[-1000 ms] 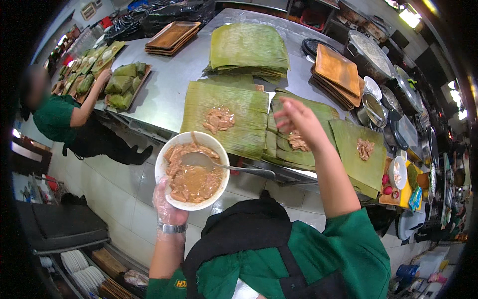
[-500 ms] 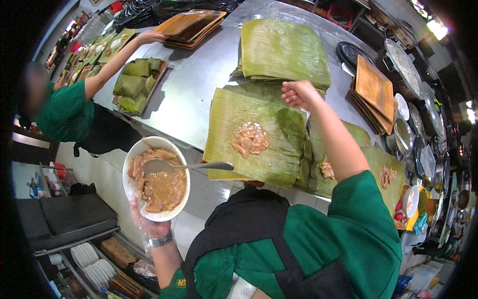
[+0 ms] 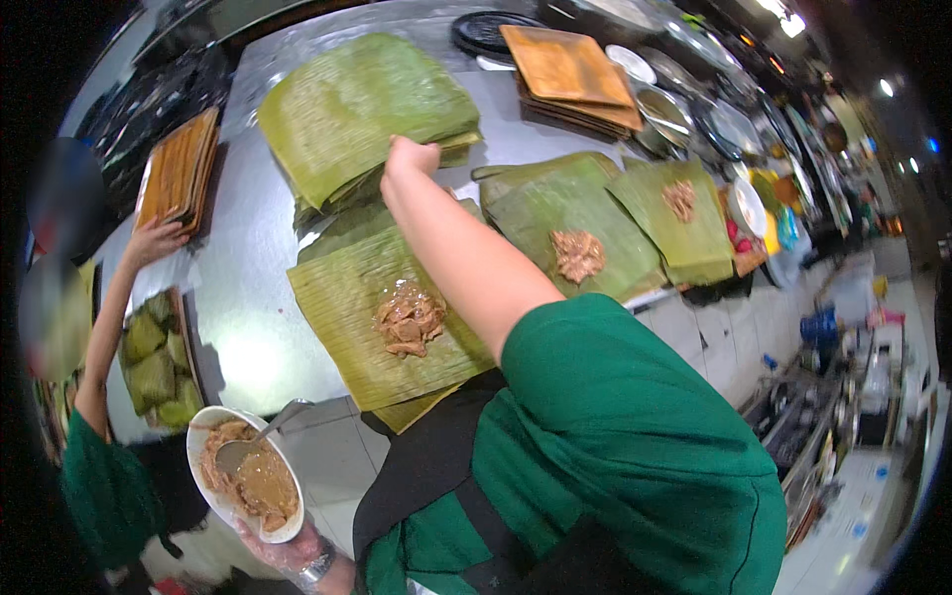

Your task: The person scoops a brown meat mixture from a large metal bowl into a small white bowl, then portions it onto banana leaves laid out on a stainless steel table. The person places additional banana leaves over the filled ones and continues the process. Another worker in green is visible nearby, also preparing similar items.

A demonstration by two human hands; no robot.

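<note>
My left hand [image 3: 288, 547], in a clear plastic glove, supports a white bowl [image 3: 201, 474] from below. Brown meat pieces in sauce [image 3: 263, 486] fill the bowl, and a metal spoon [image 3: 283, 421] rests in it. My right hand [image 3: 412, 162] is closed at the near edge of a stack of banana leaves [image 3: 362, 104]; its fingertips are partly hidden. Under my right forearm lies a banana leaf [image 3: 342, 322] topped with a meat portion [image 3: 409, 317]. To the right, two more leaves, a larger one [image 3: 526, 213] and a smaller one [image 3: 650, 198], each carry meat.
A co-worker's hand [image 3: 159, 241] touches stacked wooden plates [image 3: 178, 169] at left, above a tray of wrapped leaf parcels [image 3: 159, 362]. More square wooden plates [image 3: 565, 64] stand at the back beside a round black tray [image 3: 491, 35]. Pots and bowls crowd the right side.
The view has swung to the right. My right hand has gone from just short of the leaf stack to its near edge. The bowl in my left hand is lower and more tilted.
</note>
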